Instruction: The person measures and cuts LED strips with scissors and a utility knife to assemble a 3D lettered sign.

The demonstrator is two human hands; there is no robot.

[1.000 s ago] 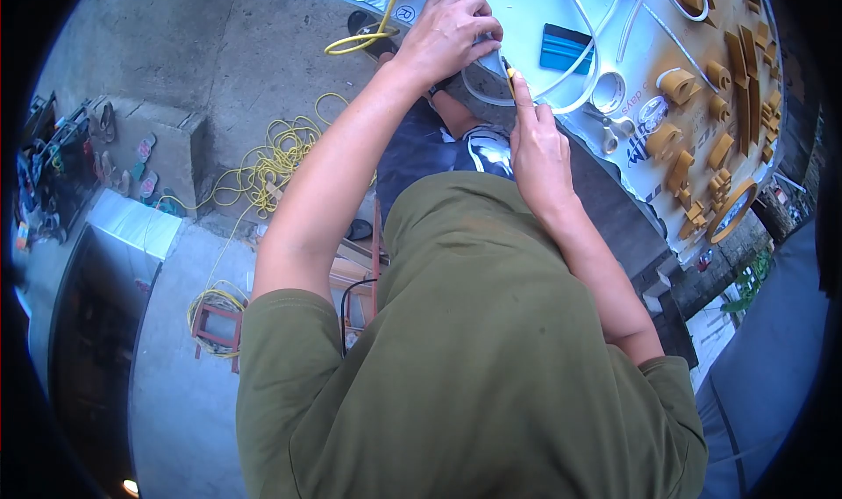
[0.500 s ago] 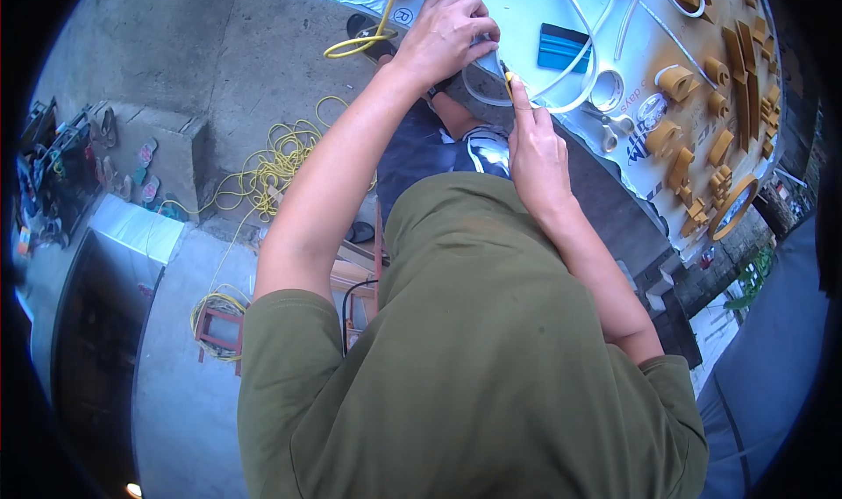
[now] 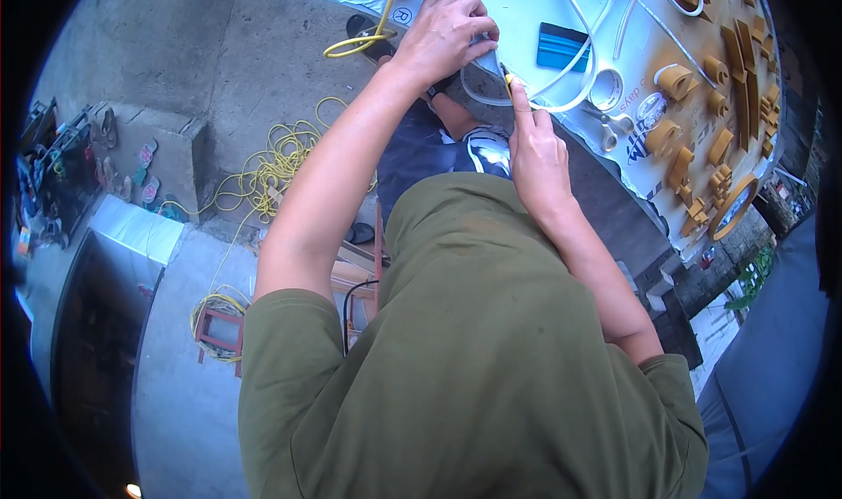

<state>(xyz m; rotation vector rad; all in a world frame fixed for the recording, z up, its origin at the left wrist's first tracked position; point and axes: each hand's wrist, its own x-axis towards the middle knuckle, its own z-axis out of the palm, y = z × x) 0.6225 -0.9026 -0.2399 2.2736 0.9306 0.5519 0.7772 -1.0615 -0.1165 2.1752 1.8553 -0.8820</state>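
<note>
My left hand [image 3: 443, 36] is closed on a white flexible strip [image 3: 488, 58] at the near edge of the white-covered table. Just to the right, my right hand [image 3: 537, 144] grips a yellow utility knife [image 3: 509, 82], forefinger stretched along its handle. The knife's tip points up toward the strip, close to my left fingertips. A white strip also loops [image 3: 574, 103] across the table beside my hands. By the loop lie a teal squeegee [image 3: 561, 46], a roll of tape [image 3: 606, 89] and a pair of scissors [image 3: 609, 132].
Many ochre cut-out pieces [image 3: 674, 82] cover the table's right side, with an ochre ring [image 3: 733, 207] at its edge. A yellow cord [image 3: 281, 161] lies tangled on the concrete floor at left. Sandals [image 3: 147, 153] rest on a concrete step. Part of another person [image 3: 452, 117] shows beneath my hands.
</note>
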